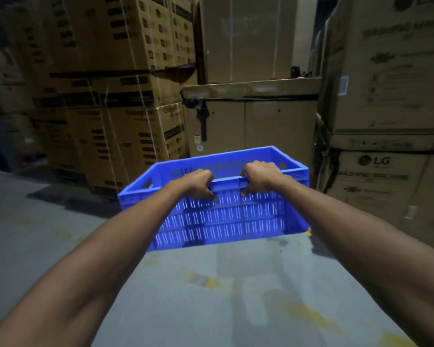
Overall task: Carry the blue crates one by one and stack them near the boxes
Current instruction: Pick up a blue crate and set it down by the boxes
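Note:
A blue slotted plastic crate (223, 221) is held out in front of me, above the grey floor. My left hand (199, 184) and my right hand (258, 177) both grip the near rim of the crate, close together at its middle, fingers curled over the edge. The crate looks empty; its bottom is hidden behind the near wall. Large cardboard boxes (251, 121) stand just beyond the crate.
Tall stacks of strapped cardboard boxes (105, 96) rise on the left. More big boxes (391, 96), printed as washing machines, stand on the right. The grey concrete floor (186, 284) with worn yellow paint marks stretches below me.

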